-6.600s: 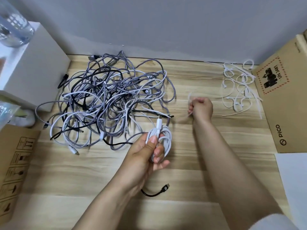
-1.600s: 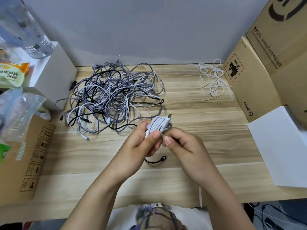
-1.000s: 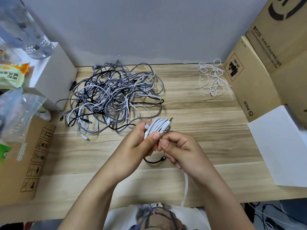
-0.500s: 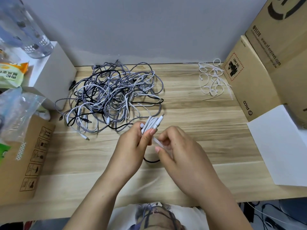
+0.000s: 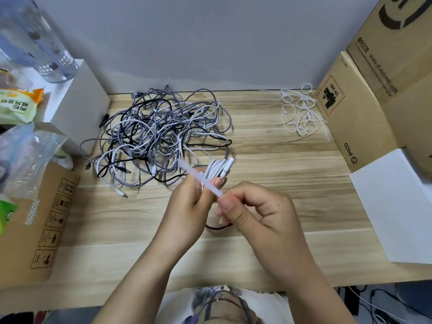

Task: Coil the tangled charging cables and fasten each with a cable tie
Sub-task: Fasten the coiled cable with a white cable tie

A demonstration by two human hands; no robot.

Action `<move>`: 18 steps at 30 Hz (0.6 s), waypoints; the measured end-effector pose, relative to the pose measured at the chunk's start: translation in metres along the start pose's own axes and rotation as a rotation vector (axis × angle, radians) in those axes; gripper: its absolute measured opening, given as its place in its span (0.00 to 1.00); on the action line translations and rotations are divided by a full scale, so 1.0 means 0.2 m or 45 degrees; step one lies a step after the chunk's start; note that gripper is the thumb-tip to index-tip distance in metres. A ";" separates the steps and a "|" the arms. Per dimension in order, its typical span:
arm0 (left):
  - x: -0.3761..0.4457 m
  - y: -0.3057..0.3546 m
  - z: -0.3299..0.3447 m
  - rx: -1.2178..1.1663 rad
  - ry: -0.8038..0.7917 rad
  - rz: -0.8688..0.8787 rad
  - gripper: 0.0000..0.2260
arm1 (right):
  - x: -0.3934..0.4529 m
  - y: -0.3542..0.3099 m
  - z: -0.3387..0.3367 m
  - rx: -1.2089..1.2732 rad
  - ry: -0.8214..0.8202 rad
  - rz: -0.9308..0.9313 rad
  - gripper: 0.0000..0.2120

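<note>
Your left hand (image 5: pixel 187 202) grips the coiled white cable (image 5: pixel 216 170) above the table (image 5: pixel 280 160), fingers curled round it so the loops stay bunched. Your right hand (image 5: pixel 259 213) pinches the cable tie (image 5: pixel 201 180) between thumb and forefinger, laying it across the coil, probably for wrapping. The spare ties (image 5: pixel 301 113) lie far right, within reach.

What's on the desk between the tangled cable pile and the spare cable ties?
Nothing: in the head view, bare wooden desk separates the tangled cable pile from the spare cable ties.
</note>
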State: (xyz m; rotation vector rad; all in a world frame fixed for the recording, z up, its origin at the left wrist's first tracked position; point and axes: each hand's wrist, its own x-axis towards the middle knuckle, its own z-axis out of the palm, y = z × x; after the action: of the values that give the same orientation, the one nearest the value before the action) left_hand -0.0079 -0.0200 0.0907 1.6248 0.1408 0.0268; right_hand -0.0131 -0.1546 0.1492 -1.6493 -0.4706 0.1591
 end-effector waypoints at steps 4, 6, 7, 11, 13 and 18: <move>-0.01 0.01 0.01 0.091 -0.007 0.050 0.06 | 0.01 0.03 -0.01 0.169 0.110 0.219 0.11; -0.01 0.00 0.01 0.103 0.005 0.052 0.05 | 0.02 0.05 -0.02 0.139 0.144 0.328 0.11; -0.01 0.00 0.01 0.101 0.013 0.046 0.04 | 0.02 0.06 -0.02 0.114 0.153 0.364 0.10; -0.01 0.00 0.01 0.132 0.031 0.034 0.04 | 0.03 0.05 0.00 0.062 0.172 0.422 0.11; -0.02 0.01 0.01 0.191 0.050 0.034 0.05 | 0.03 0.04 0.00 0.076 0.178 0.440 0.12; -0.03 0.02 0.03 0.289 0.080 0.078 0.03 | 0.03 0.05 0.00 0.060 0.172 0.447 0.12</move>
State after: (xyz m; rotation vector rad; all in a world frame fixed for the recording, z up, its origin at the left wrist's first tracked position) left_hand -0.0124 -0.0262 0.0947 1.8558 0.1467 0.1125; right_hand -0.0058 -0.1538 0.1410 -1.6734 -0.0710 0.3139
